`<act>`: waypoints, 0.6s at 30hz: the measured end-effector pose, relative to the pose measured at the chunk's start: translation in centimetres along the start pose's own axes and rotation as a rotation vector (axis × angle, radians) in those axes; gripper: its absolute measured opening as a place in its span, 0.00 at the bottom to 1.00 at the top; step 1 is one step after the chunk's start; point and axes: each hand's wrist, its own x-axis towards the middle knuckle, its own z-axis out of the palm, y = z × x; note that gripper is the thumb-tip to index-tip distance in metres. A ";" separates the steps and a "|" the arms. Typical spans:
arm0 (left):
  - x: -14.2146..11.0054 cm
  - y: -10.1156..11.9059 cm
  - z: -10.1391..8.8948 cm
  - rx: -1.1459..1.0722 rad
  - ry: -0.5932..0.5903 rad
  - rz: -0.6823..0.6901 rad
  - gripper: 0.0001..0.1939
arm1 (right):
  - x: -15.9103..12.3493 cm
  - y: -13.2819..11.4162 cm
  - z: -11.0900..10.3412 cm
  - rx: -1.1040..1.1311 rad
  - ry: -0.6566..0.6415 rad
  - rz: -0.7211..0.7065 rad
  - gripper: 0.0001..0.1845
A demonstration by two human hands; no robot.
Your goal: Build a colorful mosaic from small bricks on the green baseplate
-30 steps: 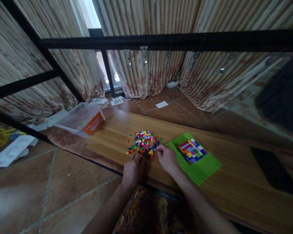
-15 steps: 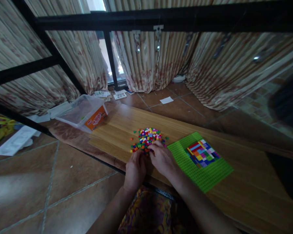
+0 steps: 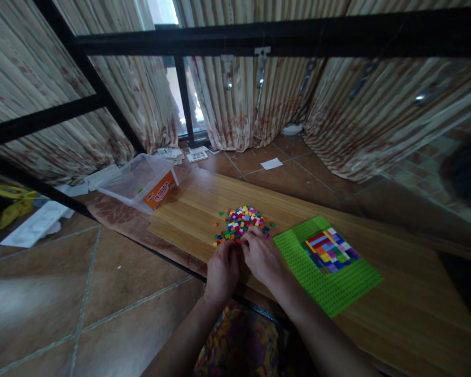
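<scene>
A loose pile of small coloured building bricks (image 3: 243, 217) lies on the wooden board. My left hand (image 3: 223, 267) is at the near edge of the pile, its fingers curled together. Beside it my right hand (image 3: 261, 254) reaches in from the right, thumb and fingertips pinched near the left fingertips. Whatever sits between the fingers of either hand is too small and too hidden to name. To the right lies a green studded baseplate (image 3: 329, 298), bearing a multicoloured patch of fitted bricks (image 3: 332, 250).
A clear plastic bin (image 3: 135, 180) with an orange label stands at the board's left end. The wooden board (image 3: 196, 199) runs across, with a dark flat object (image 3: 461, 283) at its right. A black metal frame (image 3: 282, 44) crosses above, before striped curtains (image 3: 235, 110).
The whole view has shifted slightly, so things appear a little farther right. My hands stay together at the pile's near edge, the left fingertips now a bit closer to the right ones.
</scene>
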 end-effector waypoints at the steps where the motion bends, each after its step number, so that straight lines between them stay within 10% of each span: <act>1: 0.0 0.1 -0.2 -0.055 -0.002 -0.028 0.11 | -0.3 0.1 -0.2 0.039 0.021 -0.020 0.09; 11: -1.3 1.9 -1.1 -0.384 -0.249 -0.111 0.15 | -5.0 -0.6 -2.3 0.413 0.075 -0.007 0.08; 18: -2.0 0.9 -0.6 -0.417 -0.382 -0.209 0.18 | -6.7 3.3 -1.5 0.509 0.058 0.029 0.07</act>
